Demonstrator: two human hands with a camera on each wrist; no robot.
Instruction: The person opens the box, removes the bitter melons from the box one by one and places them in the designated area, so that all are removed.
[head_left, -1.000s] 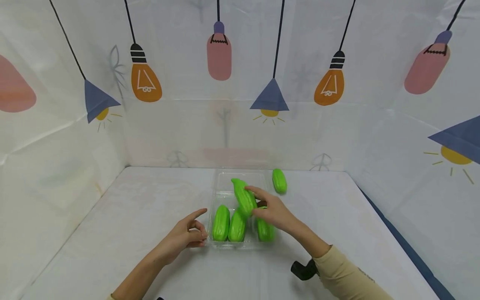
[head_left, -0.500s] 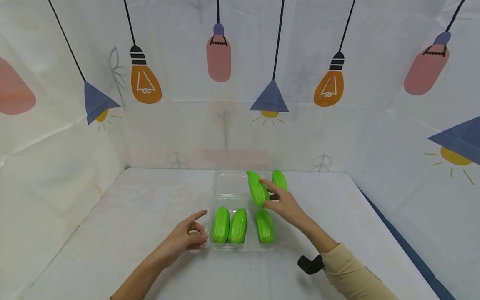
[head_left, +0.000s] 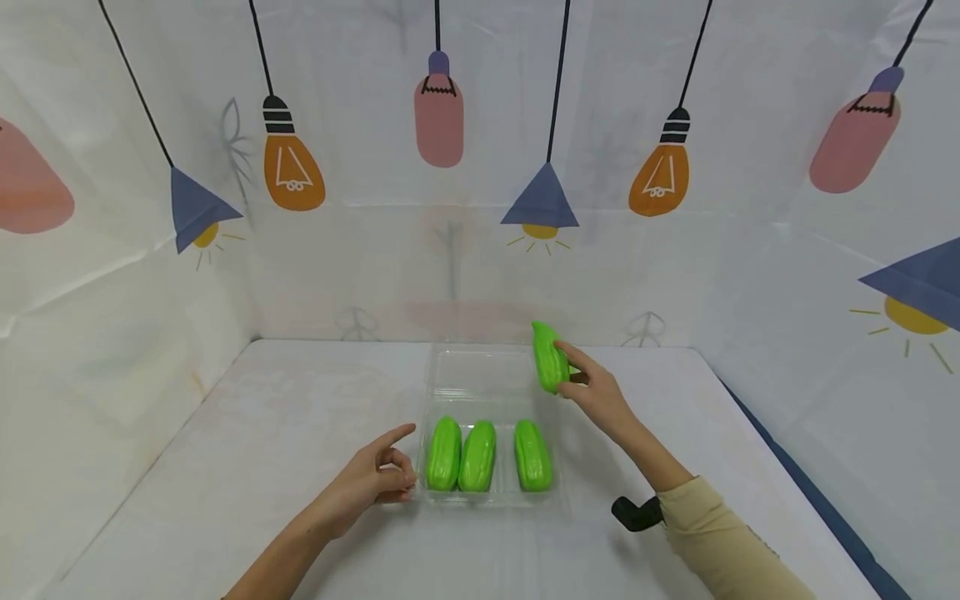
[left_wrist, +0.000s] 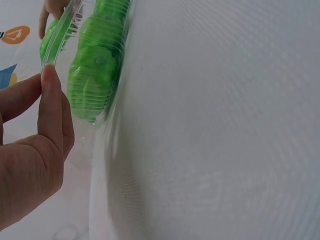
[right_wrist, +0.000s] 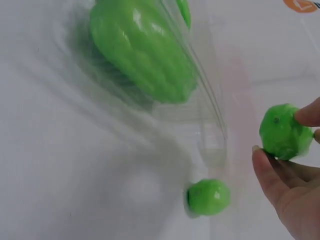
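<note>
Plainly, the right hand (head_left: 600, 404) pinches a green gourd (head_left: 550, 362) between thumb and fingertips, holding it tilted in the air beside the lid's right edge. Its skin is bright lime and glossy, lumpy with lengthwise ridges; one end narrows to a curved tip, while the blunt end bears a small dark dimple. The right wrist view shows a loose gourd (right_wrist: 208, 197) on the white table (head_left: 225, 467). The left hand (head_left: 378, 471) pinches the left rim of a clear plastic box (head_left: 504, 425), index finger extended. Inside lie three matching gourds (head_left: 477, 458), two close together, the rightmost apart. The transparent lid (head_left: 480, 371) lies opened away from the person. Behind hangs a white sheet (head_left: 360, 267) printed with lamps.
</note>
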